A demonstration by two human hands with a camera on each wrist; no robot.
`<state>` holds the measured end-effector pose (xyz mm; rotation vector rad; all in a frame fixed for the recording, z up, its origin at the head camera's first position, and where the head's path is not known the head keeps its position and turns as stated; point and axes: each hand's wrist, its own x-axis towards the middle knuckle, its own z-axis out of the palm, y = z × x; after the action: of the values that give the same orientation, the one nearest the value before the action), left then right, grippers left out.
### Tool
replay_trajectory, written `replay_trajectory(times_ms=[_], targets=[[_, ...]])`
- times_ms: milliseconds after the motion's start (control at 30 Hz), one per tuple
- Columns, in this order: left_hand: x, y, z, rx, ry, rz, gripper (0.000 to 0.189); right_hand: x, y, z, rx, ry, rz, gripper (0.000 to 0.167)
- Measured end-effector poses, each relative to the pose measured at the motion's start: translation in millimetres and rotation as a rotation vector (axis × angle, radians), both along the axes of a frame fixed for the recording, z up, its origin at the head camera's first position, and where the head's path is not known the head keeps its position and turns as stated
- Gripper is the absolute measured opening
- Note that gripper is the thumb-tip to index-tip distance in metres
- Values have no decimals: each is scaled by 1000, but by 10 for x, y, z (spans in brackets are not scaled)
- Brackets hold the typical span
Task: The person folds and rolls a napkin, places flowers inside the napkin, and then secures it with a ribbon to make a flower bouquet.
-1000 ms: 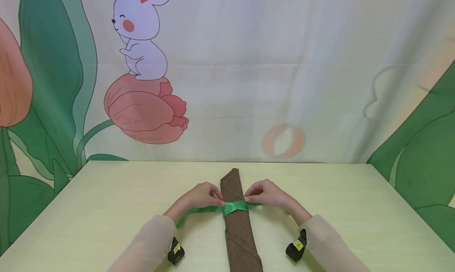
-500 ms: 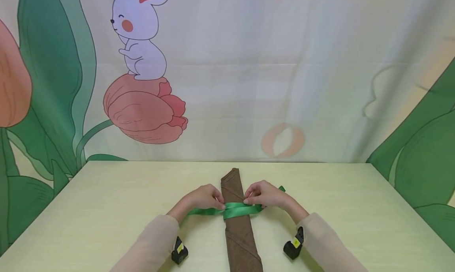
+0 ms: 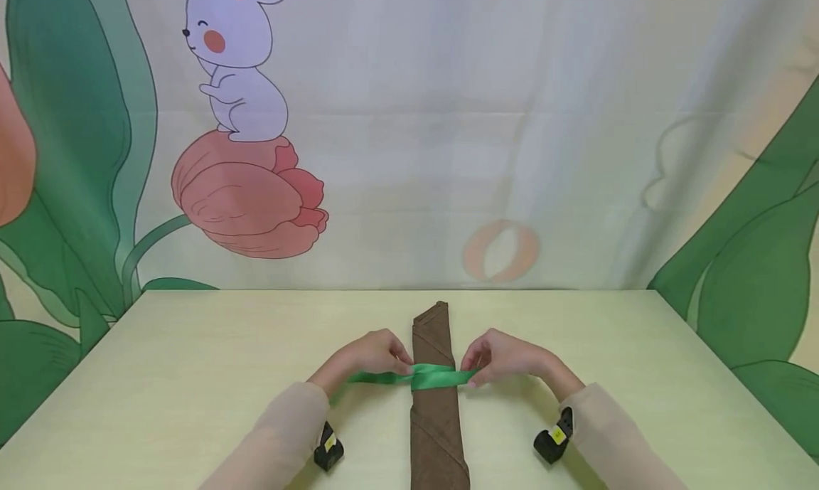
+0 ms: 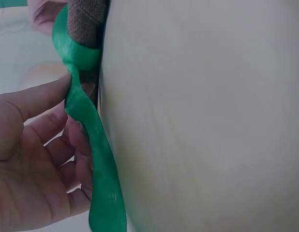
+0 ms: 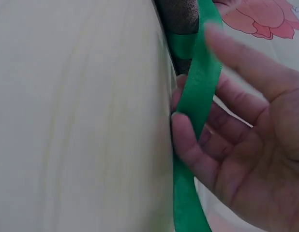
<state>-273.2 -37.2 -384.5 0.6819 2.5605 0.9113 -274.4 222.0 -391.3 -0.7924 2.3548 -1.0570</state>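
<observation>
A long brown folded towel (image 3: 437,437) lies lengthwise on the table, with a green satin ribbon (image 3: 435,377) around its upper part. On its left side my left hand (image 3: 376,352) pinches the ribbon between thumb and fingers, right at the towel's edge. In the left wrist view a loose tail of ribbon (image 4: 105,169) hangs past the fingers. To the right, my right hand (image 3: 505,355) holds the other ribbon strand. The right wrist view shows this strand (image 5: 200,92) running through the curled fingers, with the little finger over it and the thumb blurred above.
The pale table (image 3: 211,362) ends at a printed curtain (image 3: 397,156) with a rabbit and tulips. Small black wrist cameras (image 3: 328,447) sit below both beige sleeves (image 3: 275,429).
A ribbon strand has come across the towel toward the right hand, which has moved outward a little with it. The towel has shifted slightly right; the head view has turned slightly.
</observation>
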Motion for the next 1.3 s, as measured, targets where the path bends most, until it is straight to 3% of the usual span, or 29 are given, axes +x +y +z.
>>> replay_trajectory(times_ms=[167,300,633,767,967,1300], targets=[[21,-109,45,2,-12,17,10,36,38,99,118,95,14,5],[44,-219,81,6,-24,38,9,45,101,191,173,124,3,5],[67,-320,111,42,-45,35,9,42,357,342,243,194,57,6],[69,-315,101,59,-58,33,10,23,356,345,181,153,50,8],[71,-320,99,79,-50,21,12,-55,187,298,-21,93,5,19],[72,-346,121,104,-14,-3,15,-178,-247,267,-151,126,-128,24]])
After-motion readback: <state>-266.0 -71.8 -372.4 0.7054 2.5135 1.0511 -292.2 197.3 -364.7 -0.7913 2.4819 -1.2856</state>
